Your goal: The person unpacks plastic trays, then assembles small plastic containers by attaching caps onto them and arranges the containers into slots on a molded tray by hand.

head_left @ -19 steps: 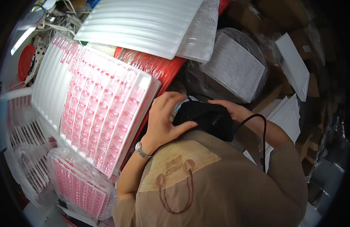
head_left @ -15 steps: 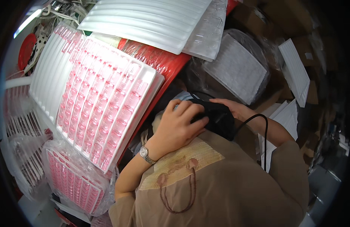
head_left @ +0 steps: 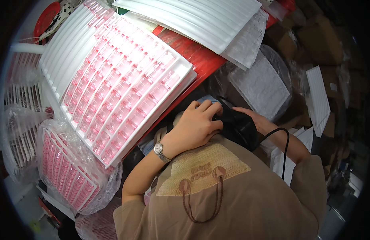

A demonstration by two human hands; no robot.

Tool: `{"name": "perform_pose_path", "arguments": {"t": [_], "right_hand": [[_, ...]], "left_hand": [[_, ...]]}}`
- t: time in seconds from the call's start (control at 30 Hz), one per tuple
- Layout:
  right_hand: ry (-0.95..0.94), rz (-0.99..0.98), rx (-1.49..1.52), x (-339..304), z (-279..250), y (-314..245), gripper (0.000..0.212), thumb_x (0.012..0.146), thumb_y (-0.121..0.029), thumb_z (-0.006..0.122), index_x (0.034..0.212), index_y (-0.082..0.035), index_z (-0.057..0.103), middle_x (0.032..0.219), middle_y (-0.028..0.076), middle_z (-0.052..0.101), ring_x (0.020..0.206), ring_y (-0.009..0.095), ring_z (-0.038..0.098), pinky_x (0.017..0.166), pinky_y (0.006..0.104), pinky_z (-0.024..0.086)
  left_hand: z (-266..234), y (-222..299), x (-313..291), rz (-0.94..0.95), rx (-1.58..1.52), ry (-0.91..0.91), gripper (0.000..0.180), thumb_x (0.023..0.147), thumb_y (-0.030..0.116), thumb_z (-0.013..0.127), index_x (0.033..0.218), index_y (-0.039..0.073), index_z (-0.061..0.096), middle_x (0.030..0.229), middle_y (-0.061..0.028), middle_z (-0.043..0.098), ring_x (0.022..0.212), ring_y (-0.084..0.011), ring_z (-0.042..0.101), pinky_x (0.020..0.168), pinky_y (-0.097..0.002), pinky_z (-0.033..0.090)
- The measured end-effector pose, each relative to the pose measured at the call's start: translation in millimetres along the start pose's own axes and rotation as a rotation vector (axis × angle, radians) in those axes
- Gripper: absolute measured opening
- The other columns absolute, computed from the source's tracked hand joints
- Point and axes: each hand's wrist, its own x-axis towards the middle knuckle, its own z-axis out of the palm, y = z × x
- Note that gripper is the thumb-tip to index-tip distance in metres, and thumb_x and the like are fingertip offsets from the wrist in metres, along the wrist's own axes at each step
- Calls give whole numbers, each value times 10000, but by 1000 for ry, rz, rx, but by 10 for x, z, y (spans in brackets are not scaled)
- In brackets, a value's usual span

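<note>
In front of my torso is a black, shiny object [head_left: 237, 129] with a black cable [head_left: 287, 150]; its kind I cannot make out. My left hand [head_left: 197, 125], with a metal watch [head_left: 159, 150] on the wrist, lies on its left side with the fingers bent over it. My right hand [head_left: 253, 119] grips its far right side, one finger stretched along the edge and the others hidden. To the left, a white tray [head_left: 165, 110] tilts on the table, carrying rows of small clear pink containers [head_left: 133, 98].
Ridged white trays [head_left: 193, 20] overhang the red table edge [head_left: 193, 52]. A plastic-wrapped tray of pink pieces [head_left: 67, 168] sits at lower left. Bagged white trays [head_left: 261, 86], a leaning white tray [head_left: 317, 100] and brown cardboard boxes [head_left: 317, 40] fill the right side.
The whole view has shifted, so the trays and table sit farther right and the hands slightly lower right. Both hands stay on the black object, the left one's fingers slightly changed.
</note>
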Motion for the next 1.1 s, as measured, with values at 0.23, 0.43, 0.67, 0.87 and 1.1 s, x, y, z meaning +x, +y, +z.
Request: {"name": "perform_pose_path", "arguments": {"t": [0.23,0.43,0.67,0.87,1.1], "right_hand": [[187,-326,-298,-255,567,-15,360,871,-299,582,1090,-13,582,960,109,651,775,163,656,703,271,544],[166,-354,-284,-268,501,32,265,877,-277,578,991,-40,613,867,36,643,729,112,622,622,232,508],[218,-473,-312,-440,588,73,331,886,-289,559,1014,11,618,899,84,664,739,132,646,659,238,534],[231,-556,-263,-420,530,155,338,909,-307,526,961,7,639,862,64,661,717,110,630,655,225,513],[225,-583,-258,-594,697,104,424,933,-383,468,938,2,646,836,45,651,730,94,612,693,214,487]], "left_hand": [[-174,182,154,85,-462,276,437,664,239,756,1005,48,561,1072,-122,515,1004,-293,506,868,-400,399],[67,271,400,283,-114,-119,245,780,238,647,969,83,627,1099,-66,580,1049,-239,540,918,-382,390],[-3,252,278,266,-89,-146,256,766,249,655,987,121,637,1144,-40,580,1080,-215,538,941,-414,375],[-101,291,267,247,-20,-192,289,748,245,672,1022,156,643,1172,-20,578,1083,-194,543,947,-403,373],[-93,233,280,250,-30,-101,279,717,229,674,985,158,646,1069,-42,573,983,-209,543,869,-390,399]]}}
